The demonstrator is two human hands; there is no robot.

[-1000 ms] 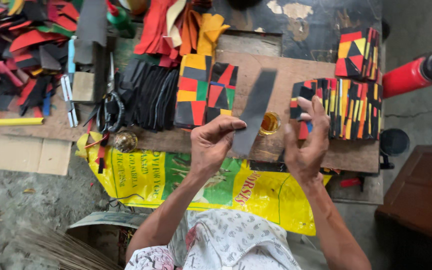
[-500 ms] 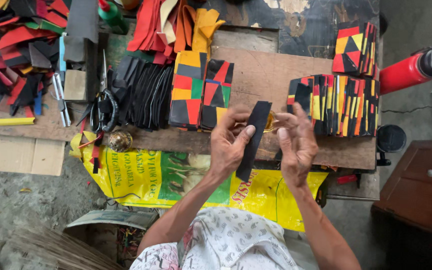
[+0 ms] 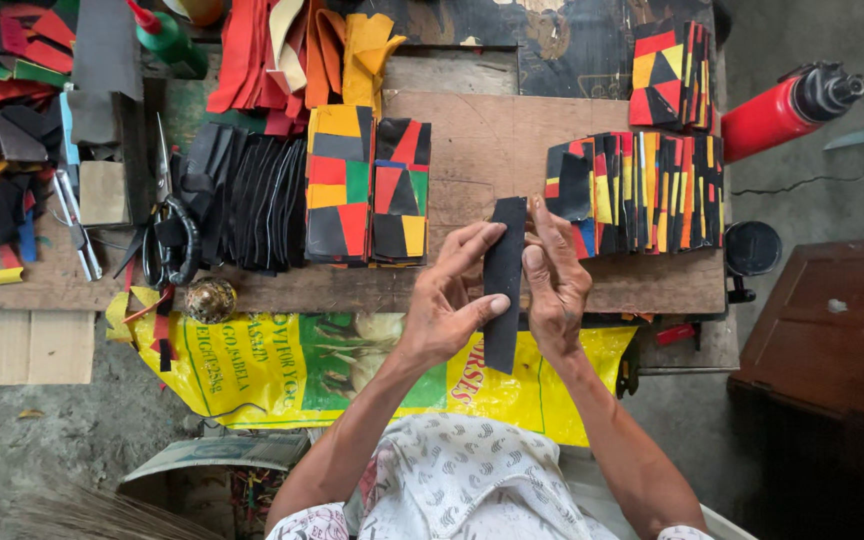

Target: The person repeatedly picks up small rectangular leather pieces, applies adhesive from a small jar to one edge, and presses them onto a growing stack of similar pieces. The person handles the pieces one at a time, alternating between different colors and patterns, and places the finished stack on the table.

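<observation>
Both my hands hold a long black leather strip [image 3: 503, 290] upright over the front edge of the wooden board [image 3: 482, 150]. My left hand [image 3: 449, 300] pinches its left side, thumb on the front. My right hand [image 3: 552, 280] presses its right edge with fingers and thumb. Just behind the hands lie two patchwork panels [image 3: 367, 185] of red, yellow, green and black. A row of similar patchwork pieces [image 3: 642, 190] stands on edge to the right.
A pile of black strips [image 3: 242, 200] and scissors [image 3: 167, 230] lie at left, coloured leather scraps [image 3: 2, 110] beyond. Red and yellow strips [image 3: 302, 50] hang at the back. A red cylinder [image 3: 782, 105] lies at right, a yellow printed sack [image 3: 282, 365] below the board.
The black strip has been lifted off the board and turned upright between both hands, which have drawn closer together and nearer to me.
</observation>
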